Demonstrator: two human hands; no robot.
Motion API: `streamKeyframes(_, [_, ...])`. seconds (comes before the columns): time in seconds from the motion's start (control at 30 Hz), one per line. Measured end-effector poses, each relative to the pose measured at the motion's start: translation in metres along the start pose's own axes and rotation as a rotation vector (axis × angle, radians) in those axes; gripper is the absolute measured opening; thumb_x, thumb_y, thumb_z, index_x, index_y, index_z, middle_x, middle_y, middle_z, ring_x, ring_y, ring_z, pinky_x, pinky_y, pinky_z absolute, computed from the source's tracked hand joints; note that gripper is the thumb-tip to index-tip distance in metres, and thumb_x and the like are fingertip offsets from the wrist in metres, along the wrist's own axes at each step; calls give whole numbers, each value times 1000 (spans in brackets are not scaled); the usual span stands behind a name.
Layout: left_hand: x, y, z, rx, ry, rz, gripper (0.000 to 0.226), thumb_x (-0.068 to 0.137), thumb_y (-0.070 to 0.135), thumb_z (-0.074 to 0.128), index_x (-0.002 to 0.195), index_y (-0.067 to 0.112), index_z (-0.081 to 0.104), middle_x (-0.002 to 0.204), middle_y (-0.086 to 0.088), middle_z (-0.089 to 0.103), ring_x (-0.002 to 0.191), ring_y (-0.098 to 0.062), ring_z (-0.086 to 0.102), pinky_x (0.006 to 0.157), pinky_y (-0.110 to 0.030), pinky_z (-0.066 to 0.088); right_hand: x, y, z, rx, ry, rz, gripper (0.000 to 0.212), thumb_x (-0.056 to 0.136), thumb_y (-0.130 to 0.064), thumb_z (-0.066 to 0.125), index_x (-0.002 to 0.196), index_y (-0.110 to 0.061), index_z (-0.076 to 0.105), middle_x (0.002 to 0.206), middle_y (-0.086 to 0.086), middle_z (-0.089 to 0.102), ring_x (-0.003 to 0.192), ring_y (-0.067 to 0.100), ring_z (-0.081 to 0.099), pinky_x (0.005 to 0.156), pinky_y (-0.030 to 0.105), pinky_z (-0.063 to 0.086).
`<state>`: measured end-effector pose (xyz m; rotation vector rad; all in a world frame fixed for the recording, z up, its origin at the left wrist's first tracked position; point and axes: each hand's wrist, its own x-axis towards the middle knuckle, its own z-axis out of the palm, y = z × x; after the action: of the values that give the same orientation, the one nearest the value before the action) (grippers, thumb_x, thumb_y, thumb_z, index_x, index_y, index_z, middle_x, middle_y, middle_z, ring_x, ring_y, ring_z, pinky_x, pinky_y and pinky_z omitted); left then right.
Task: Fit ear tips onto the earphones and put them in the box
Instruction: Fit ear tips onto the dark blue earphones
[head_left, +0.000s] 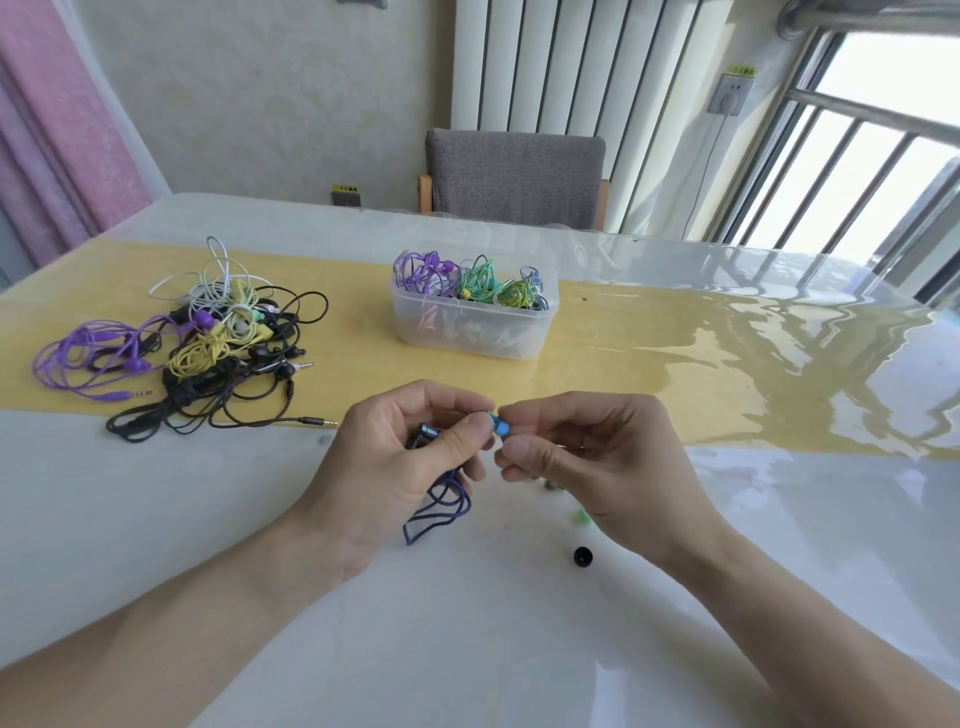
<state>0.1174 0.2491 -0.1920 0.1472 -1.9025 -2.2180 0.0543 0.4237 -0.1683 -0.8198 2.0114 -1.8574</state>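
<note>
My left hand grips a blue earphone, and its dark blue cable hangs in loops below my palm. One blue earbud sits between the fingertips of both hands. My right hand pinches at that earbud; the ear tip itself is hidden by my fingers. The second earbud pokes out beside my left thumb. The clear plastic box stands further back at the table's middle, holding coiled purple, green and blue earphones.
A tangled pile of purple, yellow, white and black earphones lies at the left. A loose black ear tip and a green one lie under my right wrist. A grey chair stands behind the table.
</note>
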Motion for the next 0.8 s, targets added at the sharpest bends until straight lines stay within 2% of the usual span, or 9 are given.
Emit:
streamKeyframes(0.13, [-1,0,1,16,-15,12,21,75,20,75,93,11,73,73,-12,67,65,-22,61,64,-31,52,2,2,0,-1,3,23,5,88,-5,70,90,-3,74,79,12,75,70,19,72,61,18,53])
streamKeyframes(0.27, [-1,-1,0,35,-6,23,21,74,21,80,92,13,74,73,-11,68,66,-20,63,66,-28,53,3,2,1,76,-6,69,12,87,-10,68,93,0,72,83,14,76,78,26,75,64,27,58])
streamKeyframes(0.4, [-1,0,0,39,14,26,24,74,21,71,96,11,73,78,-10,70,67,-20,63,67,-29,53,3,-1,-2,146,-8,125,18,82,-10,70,95,2,70,83,18,75,75,27,75,65,31,60])
streamKeyframes(0.47, [-2,0,1,63,2,36,22,76,20,72,96,12,73,77,-8,69,67,-19,64,67,-28,53,3,-2,-1,175,-18,153,24,79,-11,71,98,2,69,82,20,75,74,27,75,65,32,60])
streamKeyframes(0.67, [-4,1,2,102,-17,59,22,75,22,70,95,11,73,73,-4,69,65,-17,64,64,-23,51,2,-3,1,171,-53,198,18,78,-15,73,89,-1,72,79,18,75,74,24,75,63,29,59])
streamKeyframes(0.8, [-3,0,2,140,4,60,10,83,3,68,90,11,72,65,-1,68,60,-14,63,61,-20,51,1,-2,3,197,-68,277,19,75,-18,74,85,-2,72,78,15,73,72,21,73,54,27,57])
